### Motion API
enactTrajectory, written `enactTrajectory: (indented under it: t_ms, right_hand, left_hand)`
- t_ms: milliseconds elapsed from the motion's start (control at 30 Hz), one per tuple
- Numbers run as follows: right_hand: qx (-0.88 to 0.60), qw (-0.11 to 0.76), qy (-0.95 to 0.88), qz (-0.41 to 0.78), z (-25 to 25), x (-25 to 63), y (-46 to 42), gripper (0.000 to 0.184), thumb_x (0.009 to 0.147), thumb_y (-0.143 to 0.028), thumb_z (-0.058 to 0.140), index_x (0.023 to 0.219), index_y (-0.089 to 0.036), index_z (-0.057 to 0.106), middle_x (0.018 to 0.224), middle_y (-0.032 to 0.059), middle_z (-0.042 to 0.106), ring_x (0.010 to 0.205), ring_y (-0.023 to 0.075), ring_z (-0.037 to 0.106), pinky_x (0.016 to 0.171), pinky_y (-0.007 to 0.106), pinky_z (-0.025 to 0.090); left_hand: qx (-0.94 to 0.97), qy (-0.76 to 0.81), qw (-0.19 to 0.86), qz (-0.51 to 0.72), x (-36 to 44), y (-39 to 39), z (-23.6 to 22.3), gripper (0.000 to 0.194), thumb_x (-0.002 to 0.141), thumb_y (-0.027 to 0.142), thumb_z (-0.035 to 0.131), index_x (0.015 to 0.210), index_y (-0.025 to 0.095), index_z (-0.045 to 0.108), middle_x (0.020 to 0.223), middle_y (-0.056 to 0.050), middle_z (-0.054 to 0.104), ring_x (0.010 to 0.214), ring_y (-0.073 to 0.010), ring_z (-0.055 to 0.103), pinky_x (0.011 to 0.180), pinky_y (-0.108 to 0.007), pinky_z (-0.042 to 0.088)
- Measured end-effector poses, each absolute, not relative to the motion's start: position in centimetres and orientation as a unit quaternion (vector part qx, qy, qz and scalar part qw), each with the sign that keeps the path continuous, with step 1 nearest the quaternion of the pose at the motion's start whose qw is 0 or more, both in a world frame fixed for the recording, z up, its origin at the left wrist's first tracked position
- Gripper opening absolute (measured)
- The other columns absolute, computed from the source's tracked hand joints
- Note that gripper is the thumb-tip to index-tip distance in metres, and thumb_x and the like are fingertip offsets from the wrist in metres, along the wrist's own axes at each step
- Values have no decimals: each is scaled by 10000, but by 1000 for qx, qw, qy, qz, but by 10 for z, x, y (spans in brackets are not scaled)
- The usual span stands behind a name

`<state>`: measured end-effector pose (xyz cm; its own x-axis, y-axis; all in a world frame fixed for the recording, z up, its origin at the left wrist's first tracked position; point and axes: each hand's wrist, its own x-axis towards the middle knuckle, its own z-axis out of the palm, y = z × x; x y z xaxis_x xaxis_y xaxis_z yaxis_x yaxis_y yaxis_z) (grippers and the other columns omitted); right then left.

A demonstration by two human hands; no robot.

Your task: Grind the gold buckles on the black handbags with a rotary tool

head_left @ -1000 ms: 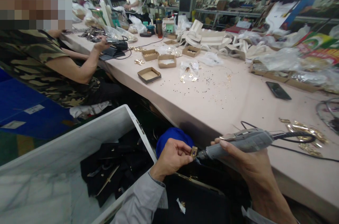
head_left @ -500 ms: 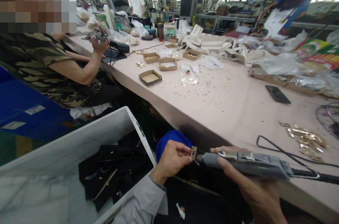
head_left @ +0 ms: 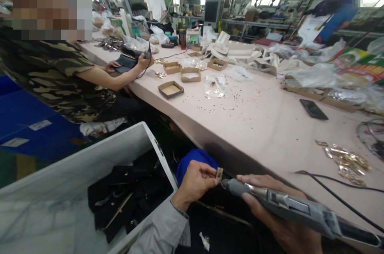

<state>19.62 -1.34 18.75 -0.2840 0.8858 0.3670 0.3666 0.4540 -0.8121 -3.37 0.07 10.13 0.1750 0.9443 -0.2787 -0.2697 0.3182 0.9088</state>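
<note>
My left hand (head_left: 195, 184) pinches a small gold metal fitting (head_left: 219, 174) between thumb and fingers, just below the front edge of the pink table (head_left: 270, 134). My right hand (head_left: 270, 214) is wrapped round a grey electric screwdriver (head_left: 288, 206), whose tip touches the fitting from the right. Its black cable (head_left: 339, 198) runs off across the table to the right. A black bag lies in my lap under both hands.
A white bin (head_left: 75, 166) holding black bags stands at lower left. A pile of gold fittings (head_left: 348, 160) and a black phone (head_left: 313, 109) lie on the table at right; small cardboard trays (head_left: 170, 89) sit further back. A person in camouflage works at left.
The screwdriver's rear has swung down and to the right while its tip stays at the fitting. The camouflage-clad person's hand has moved along the table towards the trays.
</note>
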Motion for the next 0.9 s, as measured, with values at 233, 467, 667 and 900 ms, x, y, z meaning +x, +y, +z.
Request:
enactTrajectory:
  t_ms: [233, 467, 667, 900]
  right_hand:
    - [-422, 425, -740, 306, 192, 194, -12, 320, 846, -247, 841, 1152, -289, 757, 1118, 46, 795, 1012, 256, 776, 933, 324, 660]
    - [-378, 447, -693, 421, 197, 183, -8, 256, 868, -202, 822, 1105, -283, 770, 1138, 64, 788, 1066, 284, 762, 962, 385, 655]
    - [-339, 452, -654, 503, 191, 179, -11, 249, 857, -128, 819, 1055, -266, 760, 1145, 91, 777, 1128, 319, 733, 1017, 468, 619]
    - [-225, 459, -623, 591, 196, 171, 6, 249, 867, -111, 790, 1061, -263, 759, 1048, 90, 770, 1060, 327, 729, 979, 535, 593]
  left_hand:
    - [387, 469, 662, 438, -32, 1, 109, 245, 670, 231, 831, 873, 95, 857, 608, -48, 723, 437, -48, 401, 435, -195, 239]
    - [386, 491, 642, 444, -29, 2, 109, 261, 625, 283, 843, 812, 102, 861, 672, -87, 761, 531, -132, 544, 497, -236, 341]
    - [370, 522, 633, 434, -28, 1, 105, 204, 610, 242, 767, 739, 96, 826, 493, 4, 585, 428, -71, 371, 446, -238, 207]
    - [348, 520, 645, 440, -25, 1, 108, 67, 589, 189, 715, 586, 122, 711, 400, 73, 447, 358, -40, 302, 406, -229, 167]
